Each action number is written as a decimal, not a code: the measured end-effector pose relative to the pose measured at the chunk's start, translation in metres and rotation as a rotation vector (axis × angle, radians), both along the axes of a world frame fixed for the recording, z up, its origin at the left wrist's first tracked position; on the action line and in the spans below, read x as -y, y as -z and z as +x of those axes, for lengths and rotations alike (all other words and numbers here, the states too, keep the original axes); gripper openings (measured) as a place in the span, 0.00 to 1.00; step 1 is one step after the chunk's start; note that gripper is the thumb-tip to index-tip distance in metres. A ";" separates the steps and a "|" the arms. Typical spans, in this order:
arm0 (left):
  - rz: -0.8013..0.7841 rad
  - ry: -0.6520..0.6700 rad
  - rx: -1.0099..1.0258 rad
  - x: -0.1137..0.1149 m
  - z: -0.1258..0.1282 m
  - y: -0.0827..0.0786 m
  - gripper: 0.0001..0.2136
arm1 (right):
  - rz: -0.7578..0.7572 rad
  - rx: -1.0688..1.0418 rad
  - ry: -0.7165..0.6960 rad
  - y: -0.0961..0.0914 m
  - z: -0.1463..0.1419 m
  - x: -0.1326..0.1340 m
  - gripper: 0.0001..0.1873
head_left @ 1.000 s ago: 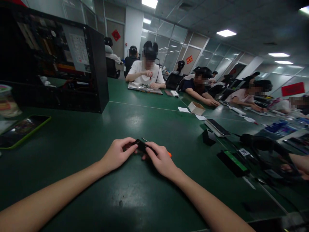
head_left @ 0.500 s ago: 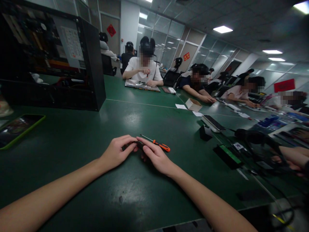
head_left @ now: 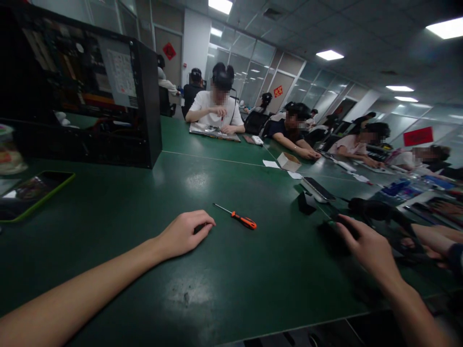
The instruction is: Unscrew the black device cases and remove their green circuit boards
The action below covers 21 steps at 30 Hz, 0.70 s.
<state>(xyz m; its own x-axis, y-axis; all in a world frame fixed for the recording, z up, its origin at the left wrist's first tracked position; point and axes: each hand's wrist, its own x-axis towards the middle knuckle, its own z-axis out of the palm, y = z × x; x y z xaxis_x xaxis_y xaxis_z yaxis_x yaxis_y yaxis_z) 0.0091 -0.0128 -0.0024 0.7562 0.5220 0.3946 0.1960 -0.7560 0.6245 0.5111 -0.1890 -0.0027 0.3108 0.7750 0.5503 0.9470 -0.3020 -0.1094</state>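
My left hand [head_left: 186, 233] rests on the green table [head_left: 275, 284], its fingers curled and thumb tip near the fingertips. A dark gap shows between thumb and fingers; whatever lies inside is hidden. An orange-and-black screwdriver [head_left: 244, 220] lies just right of it, its tip pointing up and left. Over at the right side, my right hand [head_left: 369, 243] pinches the near edge of a flat black-and-green part [head_left: 330, 223]. That part is dark, blurred and mostly covered by the hand, so I cannot tell whether it is off the table.
An open black computer case [head_left: 150, 106] stands at the left, with a green-edged phone [head_left: 36, 195] before it. Beyond my right hand are a small black box [head_left: 306, 202], a white-and-black device [head_left: 318, 189] and an open carton [head_left: 289, 162]. Other people sit around the table; a co-worker's arm [head_left: 434, 233] is close right.
My hands were together around a small dark piece near the screwdriver. My right hand has moved right to the black-and-green part. The left stays near its place, and the small piece no longer shows.
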 end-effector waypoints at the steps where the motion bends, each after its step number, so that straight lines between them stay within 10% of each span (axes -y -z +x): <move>1: 0.001 0.000 -0.004 0.000 0.000 0.000 0.09 | -0.001 0.003 0.040 0.005 0.012 0.003 0.39; 8: 0.014 0.000 -0.030 -0.001 0.000 0.001 0.09 | 0.039 0.008 0.107 0.042 0.011 0.000 0.33; 21: 0.131 0.070 -0.078 0.001 0.000 0.004 0.09 | 0.075 0.427 0.086 0.036 0.003 0.002 0.27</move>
